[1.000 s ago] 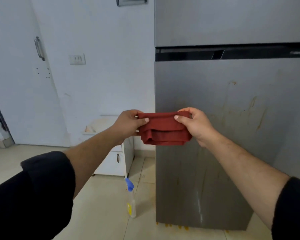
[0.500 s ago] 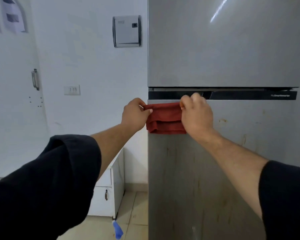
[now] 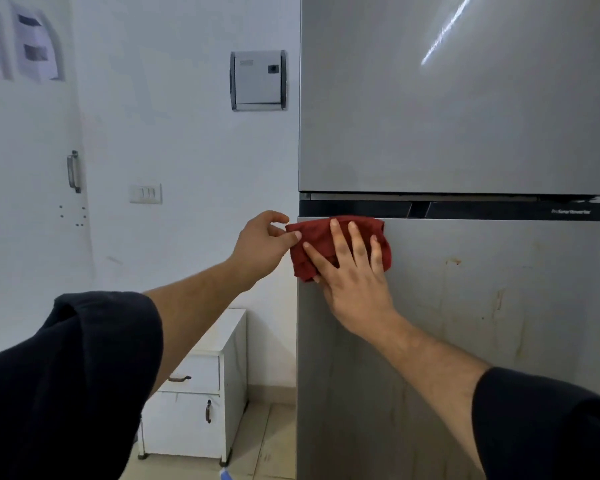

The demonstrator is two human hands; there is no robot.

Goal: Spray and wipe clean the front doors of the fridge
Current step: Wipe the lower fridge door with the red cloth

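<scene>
Wiping step, just starting on the lower door.

My right hand (image 3: 352,271) presses the red cloth (image 3: 343,233) flat with spread fingers, top-left of the lower fridge door (image 3: 465,323); my left hand (image 3: 264,244) seems to pinch its corner. Next I sweep rightward toward the stains (image 3: 454,261) beyond.

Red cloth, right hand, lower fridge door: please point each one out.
red cloth (image 3: 378,233), head view, upper right corner
right hand (image 3: 352,271), head view, back of hand
lower fridge door (image 3: 482,323), head view, stained front

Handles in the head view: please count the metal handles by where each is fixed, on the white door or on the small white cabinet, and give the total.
White door handle: 1
Small white cabinet handles: 2
Total: 3
</scene>
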